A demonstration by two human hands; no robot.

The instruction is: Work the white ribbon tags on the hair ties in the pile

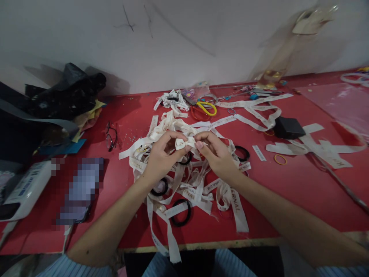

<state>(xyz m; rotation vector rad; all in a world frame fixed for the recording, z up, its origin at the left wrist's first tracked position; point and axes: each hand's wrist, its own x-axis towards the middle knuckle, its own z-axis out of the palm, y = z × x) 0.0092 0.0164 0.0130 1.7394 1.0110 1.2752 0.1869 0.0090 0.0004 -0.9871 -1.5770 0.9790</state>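
Observation:
A small cream ribbon bow (185, 143) is held up between both hands, above a heap of printed ribbon. My left hand (165, 150) pinches the bow's left loop between thumb and fingers. On the other side, my right hand (215, 151) grips its right end, with a thin pale tip poking out by the thumb. Beneath lie cream ribbon strips (238, 209) with printed lettering, tangled and overlapping. Black hair ties (181, 212) are scattered among the strips, and one more black hair tie (242, 153) rests right of my right hand.
Scissors with yellow handles (208, 109) lie behind the heap. To the left are eyeglasses (111, 136), a phone (81, 190) and a white device (27, 188). A black box (289, 127) stands on the right, near more ribbon (314, 145). A bottle (270, 79) leans by the wall.

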